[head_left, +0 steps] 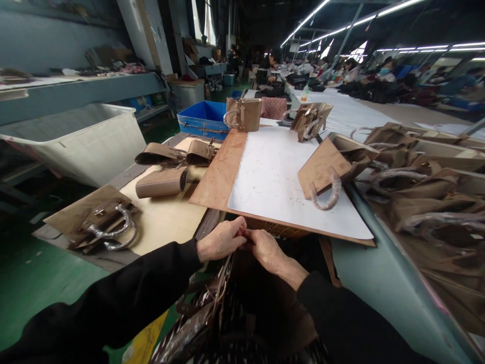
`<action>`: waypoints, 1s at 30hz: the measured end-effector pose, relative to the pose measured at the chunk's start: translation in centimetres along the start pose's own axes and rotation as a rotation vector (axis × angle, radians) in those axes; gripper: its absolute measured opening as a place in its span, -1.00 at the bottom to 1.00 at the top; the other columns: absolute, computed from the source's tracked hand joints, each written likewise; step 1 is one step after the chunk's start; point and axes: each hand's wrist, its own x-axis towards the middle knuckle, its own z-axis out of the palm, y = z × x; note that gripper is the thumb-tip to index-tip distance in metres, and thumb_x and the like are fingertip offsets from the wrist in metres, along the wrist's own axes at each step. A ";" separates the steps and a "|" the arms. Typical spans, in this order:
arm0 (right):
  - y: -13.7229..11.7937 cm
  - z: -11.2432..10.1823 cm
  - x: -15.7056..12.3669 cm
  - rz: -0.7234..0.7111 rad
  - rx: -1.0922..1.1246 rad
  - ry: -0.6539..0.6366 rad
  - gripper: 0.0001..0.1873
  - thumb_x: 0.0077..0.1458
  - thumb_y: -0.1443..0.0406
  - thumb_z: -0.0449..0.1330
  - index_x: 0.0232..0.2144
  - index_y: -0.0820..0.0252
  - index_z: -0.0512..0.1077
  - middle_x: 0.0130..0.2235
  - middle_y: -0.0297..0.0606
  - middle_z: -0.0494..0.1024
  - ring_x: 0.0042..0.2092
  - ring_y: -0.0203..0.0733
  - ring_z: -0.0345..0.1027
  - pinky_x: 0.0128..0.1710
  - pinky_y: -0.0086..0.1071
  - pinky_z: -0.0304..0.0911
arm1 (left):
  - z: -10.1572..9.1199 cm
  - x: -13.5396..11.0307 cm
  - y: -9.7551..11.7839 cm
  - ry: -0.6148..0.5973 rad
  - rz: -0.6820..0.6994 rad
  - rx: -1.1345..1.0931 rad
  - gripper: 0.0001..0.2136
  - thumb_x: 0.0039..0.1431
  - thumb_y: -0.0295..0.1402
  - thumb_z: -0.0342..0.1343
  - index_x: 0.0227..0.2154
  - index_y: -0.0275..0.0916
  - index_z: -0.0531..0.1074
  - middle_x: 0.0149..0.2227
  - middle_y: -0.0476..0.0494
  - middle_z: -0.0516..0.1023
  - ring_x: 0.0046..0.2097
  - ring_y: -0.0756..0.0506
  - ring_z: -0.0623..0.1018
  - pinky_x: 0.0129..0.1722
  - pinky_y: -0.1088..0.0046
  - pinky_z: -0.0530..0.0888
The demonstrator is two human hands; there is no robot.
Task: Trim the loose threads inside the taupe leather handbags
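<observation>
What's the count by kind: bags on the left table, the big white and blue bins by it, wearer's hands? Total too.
Bags on left table: 4
White bin: 1
Blue bin: 1
Hands: 2
Total: 8

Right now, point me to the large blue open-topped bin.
In the head view, the large blue open-topped bin is just left of centre, by the brown board's far end, immediately left of the upright taupe handbag.
</observation>
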 end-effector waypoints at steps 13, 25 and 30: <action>2.5 -5.8 2.4 0.110 -0.371 -0.050 -0.80 -0.10 0.33 0.10 -0.39 0.19 0.49 -0.34 -0.20 0.52 -0.29 -0.19 0.34 -0.42 -0.44 0.04 | -2.7 -4.1 -0.4 -0.096 -0.055 -0.294 -0.46 -0.08 -0.22 0.18 -0.02 -0.26 0.19 -0.18 -0.12 0.43 -0.18 -0.08 0.40 -0.17 0.42 0.34; 7.0 -11.4 0.4 0.255 -0.295 0.068 -0.77 -0.08 0.25 0.05 -0.57 0.28 0.42 -0.63 -0.33 0.33 -0.53 -0.32 0.19 -0.55 -0.46 -0.09 | -2.2 5.6 0.8 -0.056 0.044 -0.391 -0.77 -0.10 -0.35 0.09 -0.34 -0.35 0.43 -0.51 0.03 0.41 -0.44 0.03 0.38 -0.42 0.55 0.30; 7.3 -11.1 -0.9 0.245 -0.249 0.106 -0.71 -0.06 0.20 0.04 -0.64 0.28 0.38 -0.64 -0.32 0.32 -0.54 -0.32 0.18 -0.56 -0.45 -0.09 | -4.8 8.0 1.9 -0.193 0.047 -0.329 -0.76 -0.19 -0.39 0.13 -0.37 -0.36 0.46 -0.53 0.03 0.42 -0.45 0.03 0.37 -0.46 0.57 0.27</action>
